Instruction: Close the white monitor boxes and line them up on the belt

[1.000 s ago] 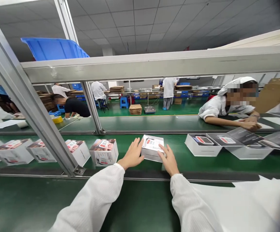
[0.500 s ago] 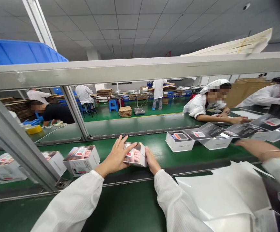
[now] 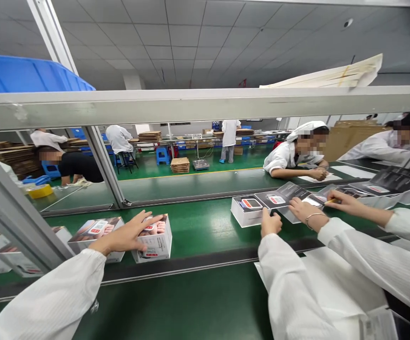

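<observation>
On the green conveyor, my left hand rests with spread fingers on the top of a closed printed box. Just left of it stands another closed box, partly behind my wrist. My right hand is at the near side of an open white box that shows a device with a red and white display. Its fingers are bent, and whether they grip the box edge is unclear. The raised lid of a neighbouring box lies right of it.
A co-worker's hands work over open boxes just right of my right hand. A metal post and a crossbar frame the conveyor. White sheets lie at the lower right; more closed boxes stand at the left.
Both hands have parted: the left went left with the closed box, now standing beside the others, and the right let go of it and moved right to the open box. The co-worker's hands came closer.
</observation>
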Demonstrator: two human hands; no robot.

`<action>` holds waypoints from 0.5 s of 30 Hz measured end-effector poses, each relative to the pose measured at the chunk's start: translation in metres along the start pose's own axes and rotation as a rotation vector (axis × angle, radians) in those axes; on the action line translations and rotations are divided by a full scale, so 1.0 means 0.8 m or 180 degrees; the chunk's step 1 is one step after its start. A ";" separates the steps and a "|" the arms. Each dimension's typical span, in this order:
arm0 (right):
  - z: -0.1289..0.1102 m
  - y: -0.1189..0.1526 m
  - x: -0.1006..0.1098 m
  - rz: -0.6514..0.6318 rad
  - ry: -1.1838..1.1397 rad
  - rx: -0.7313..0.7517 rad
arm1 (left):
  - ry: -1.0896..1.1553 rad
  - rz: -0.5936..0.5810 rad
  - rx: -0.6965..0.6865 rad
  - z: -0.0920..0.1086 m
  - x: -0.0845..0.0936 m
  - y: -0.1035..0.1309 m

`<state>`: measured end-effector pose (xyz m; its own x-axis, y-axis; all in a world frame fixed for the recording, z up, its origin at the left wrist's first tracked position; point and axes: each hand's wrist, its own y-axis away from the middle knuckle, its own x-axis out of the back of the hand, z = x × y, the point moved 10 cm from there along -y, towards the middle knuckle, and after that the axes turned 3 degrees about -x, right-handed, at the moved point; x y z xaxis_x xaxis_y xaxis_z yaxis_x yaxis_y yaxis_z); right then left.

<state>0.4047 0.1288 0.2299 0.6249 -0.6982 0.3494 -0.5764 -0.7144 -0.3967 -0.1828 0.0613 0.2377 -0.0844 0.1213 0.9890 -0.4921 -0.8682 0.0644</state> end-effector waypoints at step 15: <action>0.041 0.105 -0.181 -0.0348 -0.1463 -0.1096 | 0.0314 0.0850 -0.0842 0.198 -0.015 -0.057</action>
<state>0.2828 0.1714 0.1180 0.8104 -0.5825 -0.0619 -0.5855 -0.8089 -0.0533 -0.0224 0.0233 0.2440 -0.3165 -0.0353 0.9479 -0.6468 -0.7229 -0.2429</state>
